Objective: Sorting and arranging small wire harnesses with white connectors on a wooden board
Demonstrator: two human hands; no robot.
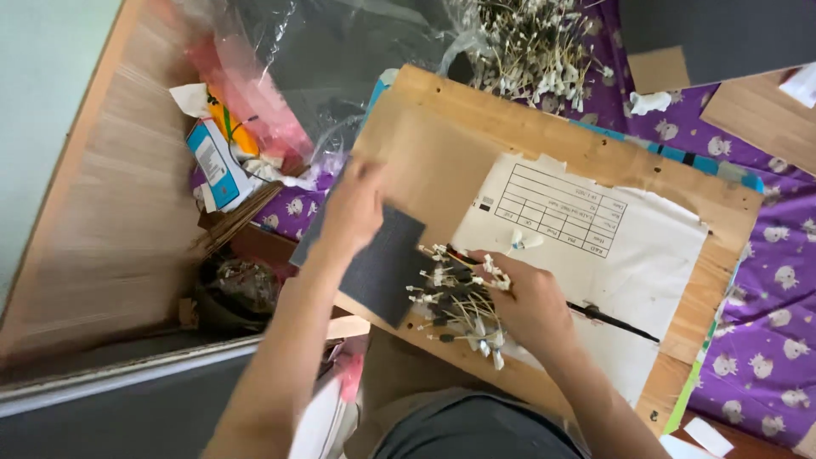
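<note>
Right hand clenched around bundle of white-tipped sticks over wooden board; left hand, fingers flat, presses dark sheet upon board; plastic bag beyond board holds more sticks.

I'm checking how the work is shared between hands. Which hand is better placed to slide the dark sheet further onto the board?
Left, probably. The left hand already rests on the dark sheet at the wooden board's edge, while the right hand is full with a bundle of white-tipped sticks.

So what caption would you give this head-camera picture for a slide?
Left hand presses a dark sheet on a wooden board; right hand holds a bunch of white-tipped sticks.
</note>
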